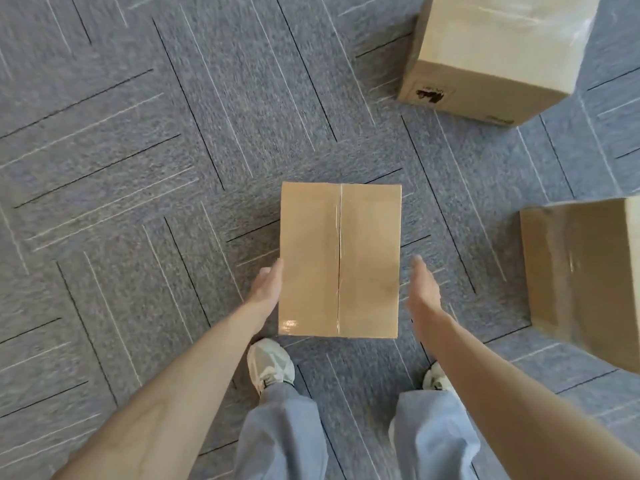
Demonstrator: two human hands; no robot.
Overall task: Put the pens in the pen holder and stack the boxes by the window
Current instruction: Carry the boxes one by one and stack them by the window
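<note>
A small brown cardboard box (339,258), taped along its middle seam, lies in front of my feet on the grey carpet. My left hand (266,289) lies flat against the box's left side with the fingers straight. My right hand (422,289) is open just off the box's right side, a small gap away from it. Whether the box rests on the floor or is slightly raised I cannot tell. No pens or pen holder are in view.
A larger pale cardboard box (502,46) stands at the upper right. Another brown box (585,271) sits at the right edge. My white shoes (270,365) stand just behind the small box. Patterned grey carpet (138,168) spreads to the left.
</note>
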